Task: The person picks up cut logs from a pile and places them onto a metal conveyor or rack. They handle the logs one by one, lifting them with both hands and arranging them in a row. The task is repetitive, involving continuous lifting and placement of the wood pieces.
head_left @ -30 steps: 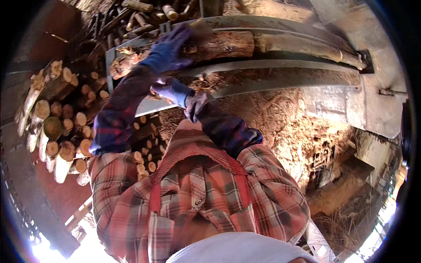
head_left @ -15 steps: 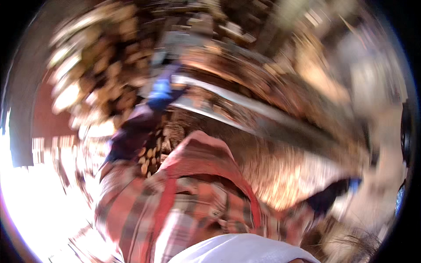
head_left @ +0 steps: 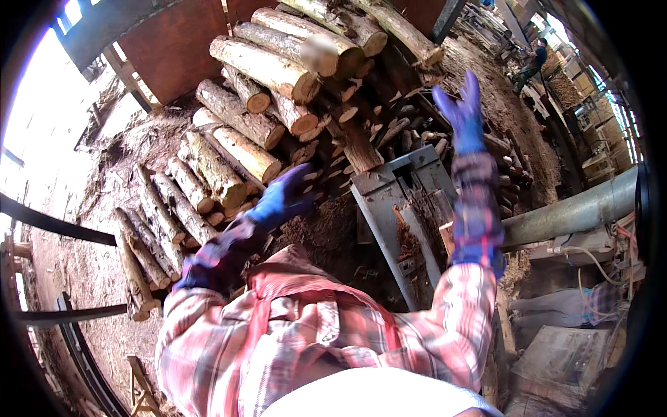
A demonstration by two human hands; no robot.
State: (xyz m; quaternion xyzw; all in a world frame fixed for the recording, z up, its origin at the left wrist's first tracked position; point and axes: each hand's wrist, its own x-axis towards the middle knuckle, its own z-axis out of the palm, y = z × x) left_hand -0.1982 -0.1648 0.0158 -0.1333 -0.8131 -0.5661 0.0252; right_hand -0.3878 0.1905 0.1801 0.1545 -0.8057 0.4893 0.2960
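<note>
Reaching unclenched, your left hand (head_left: pixel 281 199) is near the logs (head_left: pixel 260 66); your right hand (head_left: pixel 463 115), also spread, is past the trough's (head_left: pixel 373 192) far end.

A rust-red panel (head_left: pixel 184 52) stands at the upper left of the frame, beside a wooden post (head_left: pixel 126 76). Brown dirt floor (head_left: pixel 83 191) spreads down the left side, where daylight (head_left: pixel 31 104) glares white. Light slips through a slatted wall (head_left: pixel 620 104), upper right; a wooden stand (head_left: pixel 144 388) sits lower left.

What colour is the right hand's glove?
Right glove: blue, turning purple toward the fingers. Best seen in the head view.
</note>
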